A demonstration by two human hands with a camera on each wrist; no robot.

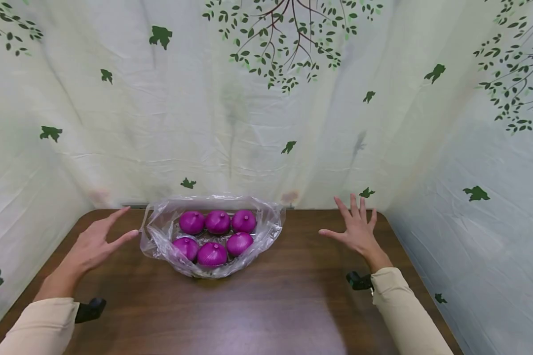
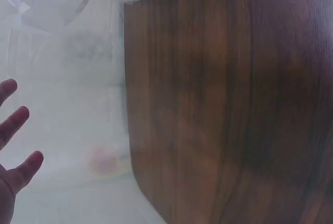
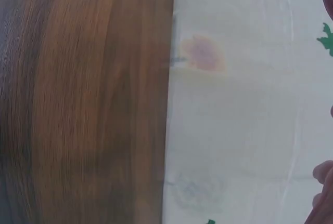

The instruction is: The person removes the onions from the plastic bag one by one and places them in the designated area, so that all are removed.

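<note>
Plastic bag (image 1: 272,230): left of centre in the head view, gaping, six purple onions (image 1: 211,254) inside.
My left hand (image 1: 91,244): spread, thumb by the bag's left rim; touching, I can't tell.
My right hand (image 1: 360,234): spread, well apart, right of frame.
Handling: limp, slippery film, firm load, I'd judge; grasp both side rims.
Table (image 1: 266,315): bare wood lower centre; far edge just behind the bag.

Pale, creased curtains (image 1: 231,123) surround a brown wood-grain table (image 1: 293,301) at the back and on both sides. Leafy branches (image 1: 293,34) hang in print along the top, with single green leaves (image 1: 161,37) scattered below. Soft light leaves a whitish sheen on the tabletop's near part.
</note>
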